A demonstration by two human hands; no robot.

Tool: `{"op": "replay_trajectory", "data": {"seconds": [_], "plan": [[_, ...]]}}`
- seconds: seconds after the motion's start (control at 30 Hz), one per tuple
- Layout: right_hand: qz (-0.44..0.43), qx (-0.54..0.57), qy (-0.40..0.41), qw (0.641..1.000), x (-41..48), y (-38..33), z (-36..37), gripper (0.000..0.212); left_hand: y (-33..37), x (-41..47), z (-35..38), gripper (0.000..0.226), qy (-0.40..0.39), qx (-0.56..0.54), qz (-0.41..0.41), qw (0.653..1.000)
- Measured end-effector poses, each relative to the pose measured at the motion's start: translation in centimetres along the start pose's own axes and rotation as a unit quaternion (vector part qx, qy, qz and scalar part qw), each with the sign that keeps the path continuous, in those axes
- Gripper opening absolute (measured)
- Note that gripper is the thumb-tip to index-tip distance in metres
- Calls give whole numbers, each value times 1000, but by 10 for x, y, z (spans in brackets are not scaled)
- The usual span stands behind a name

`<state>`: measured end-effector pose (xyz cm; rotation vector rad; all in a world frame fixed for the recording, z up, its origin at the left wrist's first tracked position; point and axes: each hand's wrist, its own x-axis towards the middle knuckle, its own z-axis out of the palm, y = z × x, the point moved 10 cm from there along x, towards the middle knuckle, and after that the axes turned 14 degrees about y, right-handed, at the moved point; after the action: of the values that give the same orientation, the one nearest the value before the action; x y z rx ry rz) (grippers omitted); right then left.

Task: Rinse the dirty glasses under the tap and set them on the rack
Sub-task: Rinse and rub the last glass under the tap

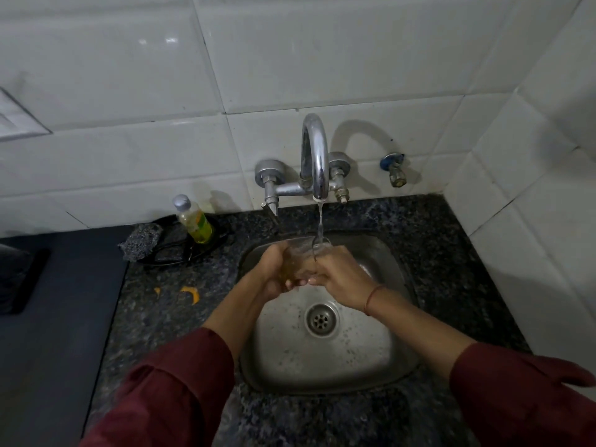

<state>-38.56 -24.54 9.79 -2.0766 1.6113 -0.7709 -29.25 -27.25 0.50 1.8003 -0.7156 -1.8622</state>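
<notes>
Clear glass (pixel 301 254) is gripped between the curled fingers of the left hand (pixel 274 274) and the right hand (pixel 340 274), mouth up directly under the tap (pixel 315 162) stream, over the sink (pixel 358 353).

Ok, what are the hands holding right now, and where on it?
A clear glass, under the tap stream. The left hand wraps its left side and the right hand its right side, both round the lower body; the rim is free.

maroon sleeves (pixel 180 391), speckled grey counter (pixel 180 304), white tiles (pixel 129 75), yellow-green bottle (pixel 195 221)
</notes>
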Motion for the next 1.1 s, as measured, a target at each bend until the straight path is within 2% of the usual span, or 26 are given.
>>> {"op": "replay_trajectory", "data": {"seconds": [0.03, 0.1, 0.13, 0.2, 0.23, 0.27, 0.33, 0.37, 0.4, 0.43, 0.47, 0.53, 0.6, 0.63, 0.67, 0.7, 0.73, 0.77, 0.8, 0.83, 0.87, 0.9, 0.93, 0.97, 1.03, 1.1], "plan": [[3, 5, -9, 1000, -1, 2, 2, 19, -3, 2, 0, 41, -11, 16, -15, 1000], [104, 109, -9, 989, -5, 13, 6, 22, -2, 2, 1, 39, -7, 18, 0, 1000], [177, 200, 10, 964, -7, 20, 7, 22, 2, 4, 0, 37, 14, 4, 39, 999], [313, 380, 54, 868, -12, 25, 15, 20, 17, -1, -5, 31, 67, -28, 150, 986], [360, 424, 68, 828, -14, 27, 18, 19, 22, -4, -7, 28, 88, -31, 193, 977], [386, 447, 77, 803, -15, 29, 19, 19, 25, -7, -8, 29, 102, -20, 216, 971], [361, 434, 72, 822, -12, 23, 17, 15, 27, -6, -10, 34, 111, 3, 208, 972], [301, 383, 76, 870, -7, 18, 9, 14, 26, -4, -9, 36, 100, 4, 183, 978], [210, 270, 84, 936, -2, 12, -3, 15, 23, -3, -6, 39, 75, 0, 146, 986], [109, 147, 73, 980, 1, 2, -8, 17, 19, -1, -2, 41, 43, 3, 105, 994], [29, 58, 52, 997, 0, -4, -6, 20, 15, -1, 2, 43, 11, 13, 69, 997], [13, 40, 11, 999, -1, -1, -2, 22, 8, 1, 6, 45, -29, 35, 32, 998], [81, 98, 18, 992, -3, 11, 3, 21, 7, -3, 10, 41, -52, 20, 39, 998], [143, 155, 43, 977, -4, 19, 5, 20, 9, -4, 14, 39, -56, 4, 58, 997], [217, 241, 69, 943, -6, 29, 8, 19, 11, -5, 15, 37, -45, -14, 87, 995], [284, 341, 85, 892, -7, 36, 13, 19, 15, -4, 12, 36, -17, -31, 123, 992], [320, 405, 82, 852, -8, 37, 18, 21, 18, -2, 6, 33, 16, -47, 152, 987], [315, 412, 66, 853, -7, 35, 20, 24, 20, -1, 2, 29, 34, -61, 162, 984], [265, 367, 54, 890, -4, 29, 16, 27, 19, 0, 0, 30, 34, -65, 149, 986], [168, 246, 36, 954, 4, 20, 11, 29, 16, 2, 3, 33, 17, -60, 114, 992], [63, 92, 9, 994, 8, 8, 11, 28, 11, 3, 5, 36, -3, -46, 69, 997], [-23, -44, -5, 999, 8, 2, 12, 26, 7, 1, 6, 37, -16, -30, 31, 999], [-45, -97, -8, 994, 10, 7, 14, 22, 4, 2, 4, 37, -14, -18, 11, 1000], [-23, -66, 1, 998, 10, 10, 11, 21, 3, 2, 4, 37, -15, -21, 3, 1000], [91, 96, 15, 991, 9, 21, 14, 19, 6, 1, 8, 36, -28, -38, 25, 999], [235, 289, 34, 927, 3, 30, 18, 19, 10, 3, 8, 36, -15, -56, 79, 995]]}}
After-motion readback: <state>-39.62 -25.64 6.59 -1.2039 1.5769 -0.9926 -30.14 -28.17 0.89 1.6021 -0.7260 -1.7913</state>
